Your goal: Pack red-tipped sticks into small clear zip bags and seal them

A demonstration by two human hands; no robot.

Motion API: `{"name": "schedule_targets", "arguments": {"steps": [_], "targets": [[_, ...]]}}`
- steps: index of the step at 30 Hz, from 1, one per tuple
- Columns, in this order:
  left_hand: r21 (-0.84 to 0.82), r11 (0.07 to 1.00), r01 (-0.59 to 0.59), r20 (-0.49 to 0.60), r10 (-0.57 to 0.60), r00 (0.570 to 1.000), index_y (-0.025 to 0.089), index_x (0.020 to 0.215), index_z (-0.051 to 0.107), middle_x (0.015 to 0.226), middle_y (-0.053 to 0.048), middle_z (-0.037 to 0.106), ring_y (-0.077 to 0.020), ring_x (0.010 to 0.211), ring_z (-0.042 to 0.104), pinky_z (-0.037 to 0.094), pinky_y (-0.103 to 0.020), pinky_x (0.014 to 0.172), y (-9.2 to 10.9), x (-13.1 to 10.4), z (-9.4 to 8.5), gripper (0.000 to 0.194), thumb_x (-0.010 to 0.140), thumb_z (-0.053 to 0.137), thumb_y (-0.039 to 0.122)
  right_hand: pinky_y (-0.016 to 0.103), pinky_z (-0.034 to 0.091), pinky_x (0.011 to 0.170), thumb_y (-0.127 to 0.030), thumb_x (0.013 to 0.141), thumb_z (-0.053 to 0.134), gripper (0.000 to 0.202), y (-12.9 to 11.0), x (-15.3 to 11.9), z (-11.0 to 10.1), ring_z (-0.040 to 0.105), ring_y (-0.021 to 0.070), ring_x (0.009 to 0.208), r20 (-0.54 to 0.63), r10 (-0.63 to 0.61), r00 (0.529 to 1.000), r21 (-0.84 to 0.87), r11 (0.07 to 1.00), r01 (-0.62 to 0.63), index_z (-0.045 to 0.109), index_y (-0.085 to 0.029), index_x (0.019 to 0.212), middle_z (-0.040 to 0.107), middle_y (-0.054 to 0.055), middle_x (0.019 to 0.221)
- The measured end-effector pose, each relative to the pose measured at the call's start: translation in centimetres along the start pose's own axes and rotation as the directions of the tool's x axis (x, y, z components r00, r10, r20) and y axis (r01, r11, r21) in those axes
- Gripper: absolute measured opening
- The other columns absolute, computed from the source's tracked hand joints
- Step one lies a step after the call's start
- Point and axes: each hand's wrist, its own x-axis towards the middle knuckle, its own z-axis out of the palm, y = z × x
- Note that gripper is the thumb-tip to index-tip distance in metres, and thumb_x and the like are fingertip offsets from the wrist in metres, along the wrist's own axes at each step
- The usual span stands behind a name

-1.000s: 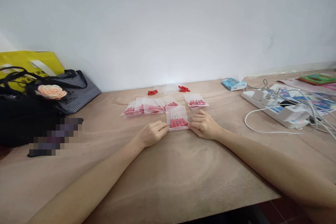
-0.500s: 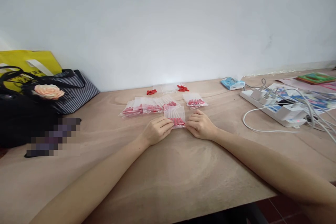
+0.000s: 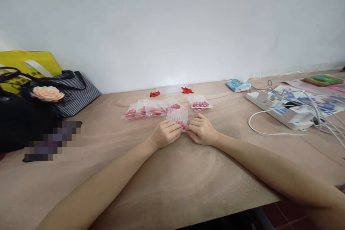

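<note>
- The clear plastic bag (image 3: 176, 115) lies on the surface (image 3: 188, 172) between my hands, with red tube-like pieces showing near its close edge; I take it as my landmark.
- My left hand (image 3: 165, 133) pinches that close edge, its curled fingers hiding most of the red in the bag.
- My right hand (image 3: 201, 130) has thumb and fingertips gathered on the bag's close right corner, pinching there; how firmly, I cannot tell.
- Just beyond the bag and to its left, an overlapping row of filled bags (image 3: 155, 110) lies spread out; these look done.
- Beyond it to the right, a small stack of filled bags (image 3: 199, 101) sits apart from that row; I judge these done too.
- Farther beyond the bag lie a left cluster of loose red pieces (image 3: 154, 94) and a right cluster of loose red pieces (image 3: 187, 90), which look left over, outside any filled bag.
- The bag in my hands seems partway along; whether its edge is sealed, I cannot tell.
</note>
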Motion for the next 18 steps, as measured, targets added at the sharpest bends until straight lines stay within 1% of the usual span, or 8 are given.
{"name": "schedule_targets", "arguments": {"steps": [5,9,12,15,18], "targets": [[0.029,0.999,-0.027,0.013,0.027,1.000,0.013,0.080,0.059,0.074,-0.004,0.067,-0.0134,0.067,0.061,0.050,-0.025,0.062,0.0,0.1,-0.1,0.009,0.082,0.050,0.013,0.028,0.026,0.062,-0.014,0.081,0.042,0.021,-0.1,0.3,-0.3,0.043,0.0114,0.058,-0.004,-0.042,0.999,-0.032,0.999,0.042,0.054,-0.016,0.064,0.053,0.000,0.058],[0.077,0.994,-0.076,0.039,0.073,0.997,0.012,0.082,0.058,0.074,-0.004,0.067,-0.0141,0.067,0.061,0.050,-0.027,0.062,-0.5,-0.3,-0.7,0.007,0.081,0.051,0.012,0.028,0.026,0.064,-0.014,0.081,0.042,0.021,0.2,0.0,-0.4,0.043,0.0113,0.058,0.009,-0.028,1.000,-0.036,0.999,0.028,0.054,-0.017,0.065,0.052,0.000,0.057],[0.103,0.989,-0.108,0.030,0.105,0.994,0.013,0.083,0.057,0.074,-0.004,0.066,-0.0141,0.066,0.060,0.049,-0.028,0.061,-0.9,-0.5,-1.4,0.007,0.081,0.051,0.010,0.028,0.027,0.066,-0.014,0.081,0.042,0.020,0.5,-0.3,-0.5,0.043,0.0112,0.059,0.009,-0.023,1.000,-0.028,0.999,0.023,0.055,-0.017,0.066,0.053,0.000,0.059],[0.115,0.985,-0.125,0.019,0.123,0.992,0.013,0.082,0.056,0.075,-0.004,0.066,-0.0138,0.066,0.060,0.049,-0.027,0.060,-1.3,-0.8,-1.8,0.007,0.080,0.051,0.008,0.029,0.028,0.069,-0.013,0.080,0.043,0.019,0.7,-0.4,-0.5,0.044,0.0110,0.060,0.006,-0.027,1.000,-0.022,0.999,0.027,0.055,-0.017,0.067,0.054,0.000,0.059],[0.132,0.984,-0.123,0.031,0.120,0.992,0.013,0.081,0.056,0.074,-0.004,0.066,-0.0140,0.067,0.059,0.049,-0.028,0.062,-1.5,-1.3,-2.0,0.006,0.080,0.052,0.009,0.030,0.028,0.070,-0.012,0.080,0.043,0.019,1.0,-0.6,-0.6,0.043,0.0108,0.059,0.013,-0.022,1.000,-0.026,0.999,0.023,0.056,-0.017,0.066,0.053,-0.001,0.058]]}}
